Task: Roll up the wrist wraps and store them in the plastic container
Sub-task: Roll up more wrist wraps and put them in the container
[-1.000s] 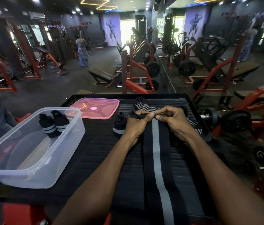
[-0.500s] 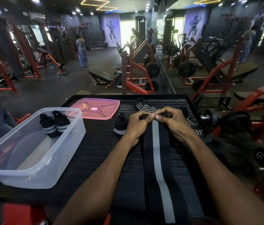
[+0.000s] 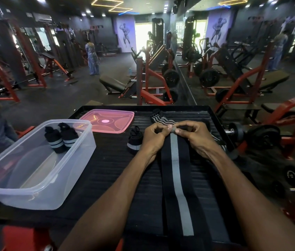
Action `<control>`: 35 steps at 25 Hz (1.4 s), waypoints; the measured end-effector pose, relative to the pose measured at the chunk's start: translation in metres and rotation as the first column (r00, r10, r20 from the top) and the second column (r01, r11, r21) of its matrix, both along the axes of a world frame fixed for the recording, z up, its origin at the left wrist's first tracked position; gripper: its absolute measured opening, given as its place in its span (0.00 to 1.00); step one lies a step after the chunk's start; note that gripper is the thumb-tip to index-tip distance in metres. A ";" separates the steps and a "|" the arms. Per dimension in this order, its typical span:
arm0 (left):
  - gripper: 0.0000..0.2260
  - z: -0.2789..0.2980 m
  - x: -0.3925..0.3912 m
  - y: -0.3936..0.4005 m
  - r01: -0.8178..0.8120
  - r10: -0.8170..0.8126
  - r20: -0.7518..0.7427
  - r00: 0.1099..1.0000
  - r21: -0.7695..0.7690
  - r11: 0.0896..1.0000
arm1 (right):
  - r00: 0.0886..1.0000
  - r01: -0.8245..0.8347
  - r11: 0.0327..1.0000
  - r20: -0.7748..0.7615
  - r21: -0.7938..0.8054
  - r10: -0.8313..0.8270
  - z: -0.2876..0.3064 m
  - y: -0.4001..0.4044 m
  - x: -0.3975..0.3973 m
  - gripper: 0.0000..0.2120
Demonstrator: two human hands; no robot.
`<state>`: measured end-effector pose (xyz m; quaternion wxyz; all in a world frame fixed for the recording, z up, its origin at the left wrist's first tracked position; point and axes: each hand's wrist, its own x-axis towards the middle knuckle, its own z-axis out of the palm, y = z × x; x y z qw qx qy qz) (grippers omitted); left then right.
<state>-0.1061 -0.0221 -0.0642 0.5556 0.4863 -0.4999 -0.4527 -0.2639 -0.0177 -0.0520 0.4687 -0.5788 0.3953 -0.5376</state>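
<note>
A long black wrist wrap (image 3: 176, 174) with a grey centre stripe lies flat on the black table (image 3: 110, 165), running toward me. My left hand (image 3: 152, 137) and my right hand (image 3: 195, 137) pinch its far end, which is curled into a small roll between my fingertips. A rolled wrap (image 3: 134, 140) stands just left of my left hand. Two rolled wraps (image 3: 60, 137) sit inside the clear plastic container (image 3: 34, 178) at the left. A striped unrolled wrap (image 3: 159, 117) lies behind my hands, partly hidden.
The pink lid (image 3: 107, 120) lies flat at the back of the table beside the container. Dumbbells (image 3: 255, 134) rest to the right of the table. Gym machines and a mirror wall fill the background, with a person (image 3: 93, 58) standing far off.
My fingers have curled the wrap's far end over into a small roll and both hands have shifted slightly toward me. The other wraps and the container have not moved.
</note>
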 end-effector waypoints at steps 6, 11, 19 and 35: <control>0.04 0.000 0.002 0.000 -0.020 0.021 0.020 1.000 -0.067 0.998 | 1.000 -0.020 0.991 -0.016 0.130 0.023 -0.001 -0.005 0.001 0.06; 0.06 0.005 -0.005 0.005 0.118 -0.094 -0.249 0.964 0.084 0.989 | 1.000 0.008 1.000 0.018 -0.007 -0.008 0.003 -0.002 -0.006 0.13; 0.07 0.005 -0.003 0.004 0.012 -0.018 -0.124 0.992 -0.054 0.998 | 0.999 -0.049 0.991 0.016 0.124 0.048 0.002 -0.005 -0.004 0.08; 0.08 0.007 -0.005 0.003 0.042 -0.041 -0.220 0.975 0.000 0.999 | 0.977 -0.131 0.959 0.195 0.250 0.083 0.015 0.003 -0.007 0.20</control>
